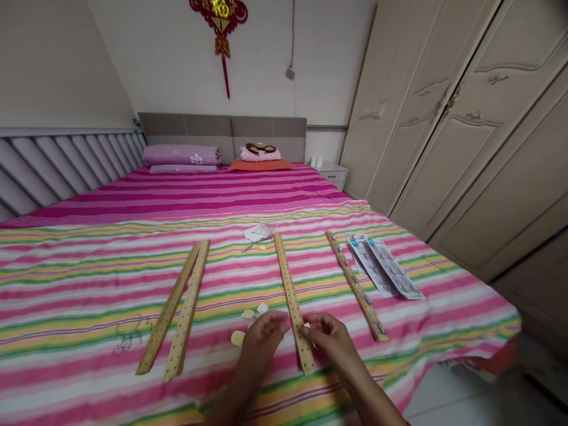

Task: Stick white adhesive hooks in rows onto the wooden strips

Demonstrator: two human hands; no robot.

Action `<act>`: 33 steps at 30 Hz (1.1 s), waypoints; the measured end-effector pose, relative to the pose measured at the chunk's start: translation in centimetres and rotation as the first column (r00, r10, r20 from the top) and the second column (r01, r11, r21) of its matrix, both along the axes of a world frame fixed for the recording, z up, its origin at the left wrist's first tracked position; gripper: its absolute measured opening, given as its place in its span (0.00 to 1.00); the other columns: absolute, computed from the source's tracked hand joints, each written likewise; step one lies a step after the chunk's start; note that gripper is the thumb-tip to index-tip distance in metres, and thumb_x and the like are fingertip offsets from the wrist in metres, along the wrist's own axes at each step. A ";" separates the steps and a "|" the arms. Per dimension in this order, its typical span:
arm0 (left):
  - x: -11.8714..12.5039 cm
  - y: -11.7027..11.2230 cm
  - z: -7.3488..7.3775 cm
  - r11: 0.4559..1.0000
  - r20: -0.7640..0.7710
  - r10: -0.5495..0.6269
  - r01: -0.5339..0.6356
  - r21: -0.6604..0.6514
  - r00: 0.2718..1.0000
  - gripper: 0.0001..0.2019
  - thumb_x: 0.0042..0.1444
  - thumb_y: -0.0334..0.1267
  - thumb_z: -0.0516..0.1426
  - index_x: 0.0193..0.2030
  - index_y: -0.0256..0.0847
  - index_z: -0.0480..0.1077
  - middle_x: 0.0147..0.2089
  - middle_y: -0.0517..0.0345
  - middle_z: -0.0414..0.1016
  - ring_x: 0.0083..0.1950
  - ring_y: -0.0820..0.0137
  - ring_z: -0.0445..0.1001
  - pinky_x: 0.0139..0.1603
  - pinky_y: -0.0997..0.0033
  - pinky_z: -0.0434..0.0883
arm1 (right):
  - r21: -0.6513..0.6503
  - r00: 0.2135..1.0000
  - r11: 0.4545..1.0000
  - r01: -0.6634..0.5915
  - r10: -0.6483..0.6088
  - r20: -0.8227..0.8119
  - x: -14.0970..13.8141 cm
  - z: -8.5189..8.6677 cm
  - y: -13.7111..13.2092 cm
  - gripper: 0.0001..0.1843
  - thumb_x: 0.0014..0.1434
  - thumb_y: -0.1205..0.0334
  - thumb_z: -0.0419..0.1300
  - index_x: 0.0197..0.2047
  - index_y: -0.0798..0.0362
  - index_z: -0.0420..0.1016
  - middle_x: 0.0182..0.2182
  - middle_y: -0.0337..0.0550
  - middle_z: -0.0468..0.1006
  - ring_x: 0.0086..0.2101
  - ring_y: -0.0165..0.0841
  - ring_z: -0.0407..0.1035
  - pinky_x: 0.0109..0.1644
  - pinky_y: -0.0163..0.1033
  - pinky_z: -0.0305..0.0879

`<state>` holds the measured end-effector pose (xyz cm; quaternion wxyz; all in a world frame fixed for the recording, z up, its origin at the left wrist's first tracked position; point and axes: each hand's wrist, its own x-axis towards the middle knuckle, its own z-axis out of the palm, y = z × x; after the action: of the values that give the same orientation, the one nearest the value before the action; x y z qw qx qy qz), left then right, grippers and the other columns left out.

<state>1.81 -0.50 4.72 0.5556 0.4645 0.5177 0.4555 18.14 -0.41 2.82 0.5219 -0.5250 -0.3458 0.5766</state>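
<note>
1. Perforated wooden strip (287, 284) lies between the two hands, running on beyond them.
2. Left hand (265, 336) — fingers loosely curled just beside it; cannot tell whether anything is gripped.
3. Right hand (329, 336) — thumb and fingers drawn together at its edge; grip unclear.
4. Right of right hand: metal-studded strip (354, 279), then blister packs (393, 266).

A red ornament (221, 23) hangs above the headboard (266, 127), left of a wardrobe (448, 130).
</note>
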 end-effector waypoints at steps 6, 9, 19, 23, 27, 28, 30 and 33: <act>0.8 -4.3 -4.7 0.991 0.037 -0.008 0.013 -0.137 0.999 0.11 0.42 0.42 0.61 0.33 0.39 0.72 0.32 0.58 0.76 0.36 0.66 0.73 0.36 0.68 0.68 | 0.110 0.974 0.988 0.106 -0.126 0.186 -0.9 -1.4 -2.6 0.18 0.35 0.60 0.69 0.32 0.53 0.74 0.19 0.33 0.69 0.21 0.30 0.61 0.25 0.35 0.59; 1.2 -5.3 -5.0 0.989 0.061 -0.018 0.027 -0.147 0.998 0.12 0.44 0.42 0.59 0.35 0.39 0.72 0.35 0.56 0.76 0.41 0.64 0.72 0.41 0.66 0.68 | 0.231 0.883 0.965 0.122 -0.212 0.419 -1.2 -1.9 -3.5 0.20 0.41 0.58 0.66 0.39 0.53 0.73 0.24 0.38 0.72 0.24 0.33 0.64 0.30 0.39 0.62; 2.5 -6.1 -6.6 0.937 0.396 0.009 0.131 -0.325 0.918 0.14 0.39 0.38 0.62 0.36 0.40 0.71 0.38 0.56 0.76 0.43 0.62 0.74 0.44 0.62 0.69 | 0.253 0.729 0.963 0.090 -0.237 0.642 -2.2 -1.5 -3.9 0.29 0.49 0.59 0.61 0.55 0.54 0.65 0.36 0.50 0.75 0.39 0.47 0.68 0.41 0.46 0.60; 2.9 -6.1 -6.3 0.912 0.521 0.066 0.160 -0.378 0.851 0.16 0.34 0.36 0.65 0.34 0.40 0.73 0.38 0.56 0.78 0.44 0.59 0.74 0.47 0.59 0.69 | 0.209 0.725 0.974 0.087 -0.206 0.657 -2.6 -1.4 -4.0 0.32 0.49 0.60 0.59 0.58 0.54 0.62 0.35 0.50 0.74 0.41 0.49 0.67 0.41 0.47 0.60; 3.1 -6.3 -6.3 0.907 0.617 0.095 0.188 -0.377 0.781 0.17 0.33 0.36 0.67 0.34 0.39 0.75 0.38 0.53 0.79 0.46 0.57 0.74 0.49 0.58 0.68 | 0.204 0.712 0.977 0.068 -0.191 0.676 -2.7 -1.2 -4.1 0.33 0.50 0.61 0.59 0.60 0.57 0.59 0.36 0.53 0.74 0.41 0.50 0.67 0.40 0.47 0.60; 3.2 -6.4 -6.4 0.907 0.633 0.095 0.196 -0.373 0.768 0.17 0.33 0.36 0.67 0.35 0.39 0.75 0.39 0.52 0.79 0.46 0.57 0.74 0.50 0.58 0.67 | 0.197 0.693 0.979 0.052 -0.178 0.699 -2.7 -1.1 -4.1 0.34 0.50 0.61 0.58 0.60 0.59 0.58 0.36 0.54 0.74 0.41 0.51 0.67 0.40 0.47 0.61; 3.2 -6.5 -6.6 0.907 0.653 0.095 0.205 -0.368 0.751 0.17 0.33 0.35 0.67 0.35 0.38 0.75 0.39 0.51 0.79 0.47 0.57 0.74 0.50 0.58 0.67 | 0.170 0.632 0.985 0.015 -0.141 0.762 -2.7 -0.9 -4.0 0.35 0.51 0.61 0.57 0.61 0.63 0.56 0.36 0.56 0.75 0.41 0.51 0.68 0.39 0.46 0.62; 3.2 -6.6 -6.9 0.902 0.660 0.101 0.212 -0.376 0.745 0.17 0.33 0.35 0.68 0.34 0.37 0.76 0.39 0.50 0.79 0.46 0.57 0.75 0.51 0.58 0.67 | 0.111 0.524 0.994 -0.009 -0.090 0.847 -2.8 -0.6 -3.6 0.35 0.53 0.63 0.54 0.62 0.67 0.52 0.36 0.55 0.75 0.41 0.48 0.69 0.38 0.43 0.64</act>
<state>5.05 -7.06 -2.13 0.8045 0.1536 0.3578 0.4485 15.31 -3.97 2.21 0.3263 -0.7201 -0.5725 0.2173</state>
